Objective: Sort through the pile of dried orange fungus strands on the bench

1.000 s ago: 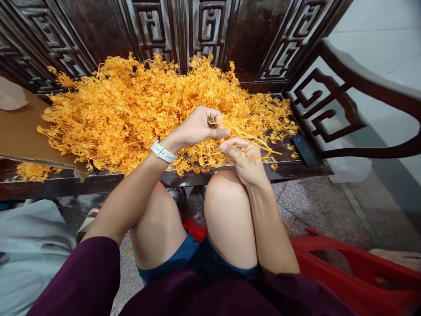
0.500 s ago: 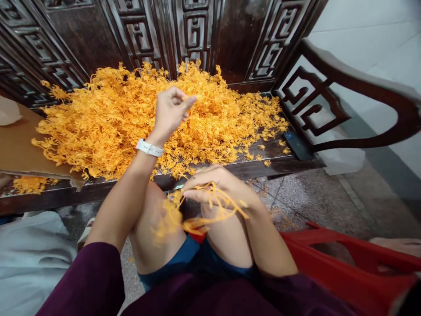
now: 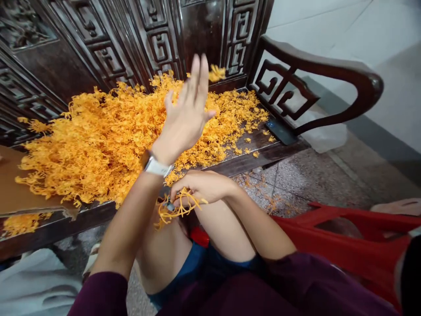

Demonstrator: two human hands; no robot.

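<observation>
A large heap of orange, thin, branching pieces point(image 3: 98, 131) covers the dark wooden bench. Above its right part my left hand point(image 3: 187, 109) is open, fingers stretched out and slightly blurred. Just beyond its fingertips a small orange piece point(image 3: 217, 73) appears in the air, apart from the hand. My right hand point(image 3: 210, 186) rests by my knee, its fingers closed around an orange branching strand point(image 3: 182, 204) that hangs out on both sides. Beside its fingertips shows a small greyish thing point(image 3: 170, 205), too small to name.
Smaller orange bits point(image 3: 243, 114) lie scattered to the right, near a dark phone point(image 3: 281, 131) by the curved armrest point(image 3: 329, 72). A cardboard piece point(image 3: 36, 188) is on the left. Carved wooden panels point(image 3: 197, 39) rise behind. A red plastic stool point(image 3: 329, 232) stands to the right.
My left hand has gone from a pinch to spread fingers and turned palm down, reaching farther out. A small orange piece now shows in the air. The view has shifted right.
</observation>
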